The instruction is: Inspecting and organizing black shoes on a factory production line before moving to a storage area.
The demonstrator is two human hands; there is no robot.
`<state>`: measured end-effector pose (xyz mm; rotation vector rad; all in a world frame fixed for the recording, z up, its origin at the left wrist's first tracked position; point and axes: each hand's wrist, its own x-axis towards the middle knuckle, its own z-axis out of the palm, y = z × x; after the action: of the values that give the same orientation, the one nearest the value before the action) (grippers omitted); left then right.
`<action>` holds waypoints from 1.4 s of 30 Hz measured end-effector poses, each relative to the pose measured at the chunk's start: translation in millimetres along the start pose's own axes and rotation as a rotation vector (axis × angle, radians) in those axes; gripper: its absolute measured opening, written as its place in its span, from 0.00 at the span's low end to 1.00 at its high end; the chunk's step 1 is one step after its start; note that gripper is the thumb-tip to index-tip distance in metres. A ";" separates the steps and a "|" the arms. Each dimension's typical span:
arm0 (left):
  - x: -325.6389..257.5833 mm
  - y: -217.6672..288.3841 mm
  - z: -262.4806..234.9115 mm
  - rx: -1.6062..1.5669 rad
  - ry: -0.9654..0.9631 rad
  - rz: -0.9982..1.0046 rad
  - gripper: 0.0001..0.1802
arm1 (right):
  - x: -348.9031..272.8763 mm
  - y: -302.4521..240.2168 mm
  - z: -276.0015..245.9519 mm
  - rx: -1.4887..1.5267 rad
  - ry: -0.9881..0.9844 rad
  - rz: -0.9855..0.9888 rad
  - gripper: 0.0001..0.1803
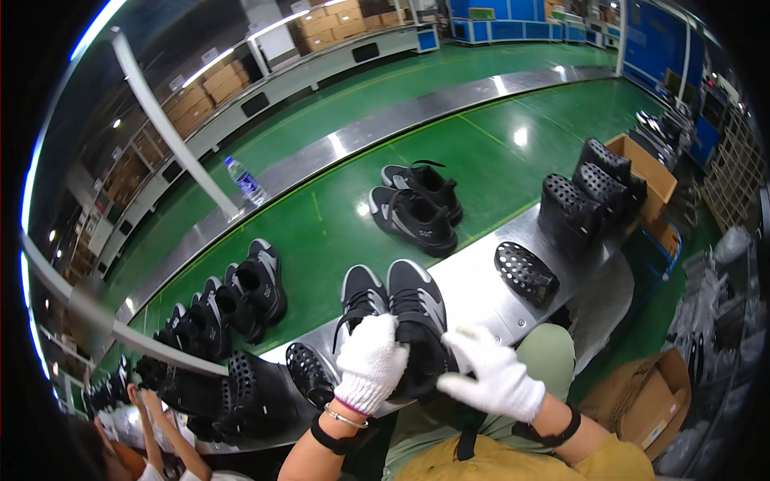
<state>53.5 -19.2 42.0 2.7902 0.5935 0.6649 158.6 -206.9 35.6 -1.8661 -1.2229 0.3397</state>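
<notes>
Two black sneakers with grey toes stand side by side on the metal ledge in front of me, a left sneaker [363, 290] and a right sneaker [415, 298]. My left hand [370, 361], in a white knit glove, has its fingers curled at the collars, apparently gripping the left sneaker, whose rear it hides. My right hand [493, 375], also gloved, is beside the right sneaker's heel with thumb and fingers apart, holding nothing I can see. Black perforated shoe-shaped pieces flank the pair: one piece [306, 370] close to my left hand, another [525, 272] farther right.
Another sneaker pair [415, 210] rests on the green surface [497, 152] beyond. Several sneakers [255, 289] line up at left. Perforated black pieces [571, 210] stand by an open carton [646, 172] at right. A water bottle [245, 180] is farther back. Another person's hands [148, 401] appear lower left.
</notes>
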 end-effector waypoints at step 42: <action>-175.9 -59.2 -57.3 -0.206 0.652 -0.412 0.37 | 58.6 -121.4 135.1 -0.193 -0.183 -0.690 0.12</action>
<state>-136.9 -35.4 7.2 2.1264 1.0962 1.4385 28.2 -70.1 61.5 -1.4639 -1.9859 0.0077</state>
